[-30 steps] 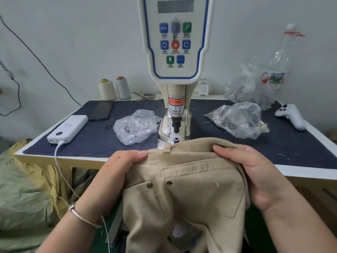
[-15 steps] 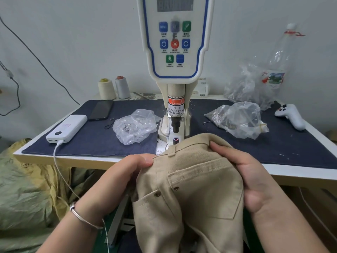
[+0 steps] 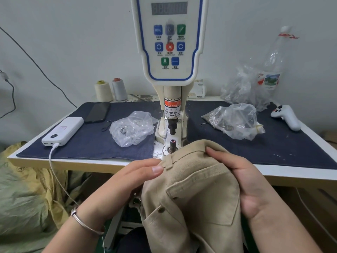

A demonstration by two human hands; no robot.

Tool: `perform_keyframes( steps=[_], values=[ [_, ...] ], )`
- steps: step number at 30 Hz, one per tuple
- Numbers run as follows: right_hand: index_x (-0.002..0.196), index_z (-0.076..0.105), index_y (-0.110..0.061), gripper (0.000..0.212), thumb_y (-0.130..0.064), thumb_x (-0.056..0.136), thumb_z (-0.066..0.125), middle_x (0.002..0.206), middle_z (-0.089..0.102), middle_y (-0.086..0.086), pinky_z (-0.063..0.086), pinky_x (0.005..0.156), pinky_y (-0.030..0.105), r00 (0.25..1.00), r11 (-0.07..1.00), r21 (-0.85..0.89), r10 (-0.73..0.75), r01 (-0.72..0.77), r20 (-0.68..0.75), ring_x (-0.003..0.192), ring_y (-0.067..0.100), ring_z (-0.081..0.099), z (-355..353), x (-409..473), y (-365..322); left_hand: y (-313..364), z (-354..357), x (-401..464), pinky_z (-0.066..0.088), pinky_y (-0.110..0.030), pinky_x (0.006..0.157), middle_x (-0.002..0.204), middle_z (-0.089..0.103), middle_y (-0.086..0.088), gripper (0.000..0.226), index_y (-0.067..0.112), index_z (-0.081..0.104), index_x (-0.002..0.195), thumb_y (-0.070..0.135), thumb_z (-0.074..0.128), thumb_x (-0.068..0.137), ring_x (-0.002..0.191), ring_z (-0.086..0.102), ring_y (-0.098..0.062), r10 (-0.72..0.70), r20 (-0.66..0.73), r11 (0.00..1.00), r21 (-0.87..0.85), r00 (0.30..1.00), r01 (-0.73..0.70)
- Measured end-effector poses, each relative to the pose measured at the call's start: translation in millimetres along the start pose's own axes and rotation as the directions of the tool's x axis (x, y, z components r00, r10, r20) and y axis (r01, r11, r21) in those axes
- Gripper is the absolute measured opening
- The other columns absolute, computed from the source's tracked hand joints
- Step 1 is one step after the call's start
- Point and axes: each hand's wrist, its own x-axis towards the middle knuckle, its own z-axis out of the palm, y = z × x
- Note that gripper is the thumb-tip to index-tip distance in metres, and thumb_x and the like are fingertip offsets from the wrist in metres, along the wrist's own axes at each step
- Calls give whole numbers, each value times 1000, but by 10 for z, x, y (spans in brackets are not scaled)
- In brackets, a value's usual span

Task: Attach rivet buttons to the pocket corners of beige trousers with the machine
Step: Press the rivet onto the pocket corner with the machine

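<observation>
The beige trousers [image 3: 197,194] hang over the table's front edge, waistband up near the rivet machine [image 3: 171,70]. My left hand [image 3: 131,179] pinches the waistband by a belt loop. My right hand [image 3: 242,176] grips the folded cloth at the back pocket's right side. Two brass rivets [image 3: 161,209] sit at pocket corners on the left. The machine's lower die post [image 3: 172,141] stands bare just beyond the waistband, under the black punch [image 3: 172,127].
A clear bag of rivets [image 3: 131,127] lies left of the machine, another bag [image 3: 235,121] right. A power bank [image 3: 63,130] with cable, a phone [image 3: 97,112], two thread cones [image 3: 111,90], a white controller [image 3: 286,116] and a plastic bottle [image 3: 273,59] stand on the blue-matted table [image 3: 91,143].
Both hands have turned and bunched the trousers, carrying the waistband forward and right toward the die post. The riveted pocket corners have dropped lower and left.
</observation>
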Motion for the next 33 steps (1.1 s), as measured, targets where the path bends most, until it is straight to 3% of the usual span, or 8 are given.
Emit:
perform_keyframes(
  steps=[3,5,7,9,15,20,26,33],
  values=[
    [82,79,-6,29,-20,57,76,80,74,16,60,71,37,1000,1000,19,15,-14,-21,72,28,73,-42,19,9,-27,-45,-82,41,-9,48,74,65,6,72,-8,62,111,56,72,81,56,57,0,26,-9,1000,0,1000,-26],
    [82,79,-5,30,-21,57,75,81,74,16,60,72,37,999,999,29,40,-39,-31,72,28,73,-44,33,19,-33,-66,-59,48,-9,59,88,72,3,66,1,66,115,54,78,77,68,66,-2,37,25,999,28,999,-38],
    [82,79,-5,29,-22,58,75,81,74,16,60,73,37,998,998,35,50,-49,-33,72,28,73,-14,17,24,-19,-51,-75,55,-23,77,108,74,-7,66,13,69,118,53,86,69,91,72,-18,38,26,997,65,999,-40],
    [80,79,-5,27,-22,59,73,79,73,16,60,70,36,997,997,42,65,-63,-38,70,28,72,-21,26,34,-11,-38,-104,56,-32,81,112,73,-15,64,16,70,117,45,91,63,99,71,-28,31,-25,997,69,999,-29],
    [83,78,-5,32,-22,56,75,85,72,19,56,81,41,990,990,76,127,-122,-66,77,32,71,-46,42,48,-1,51,-78,58,-33,71,89,73,-17,35,5,73,100,15,80,67,77,70,-26,-1,-66,998,-61,998,-3],
    [87,78,-2,35,-19,56,77,90,73,20,60,73,39,985,988,85,139,-130,-106,79,32,73,-92,37,37,31,78,-47,59,-30,64,84,71,-17,40,1,72,102,10,75,63,68,70,-22,-74,-51,973,-224,996,61],
    [83,79,-2,28,-17,61,73,88,74,19,61,70,39,984,985,111,146,-135,-106,77,31,73,-107,37,67,58,97,-41,56,-24,55,76,71,-15,40,-1,73,99,8,74,60,59,69,-20,-125,-31,954,-278,992,111],
    [86,78,0,31,-18,61,74,91,74,21,60,74,42,985,984,103,153,-146,-73,80,32,73,-99,-17,36,34,42,-59,59,-32,72,95,74,-14,36,8,74,107,13,74,70,80,73,-23,-88,-4,979,-184,996,86]
  ],
)
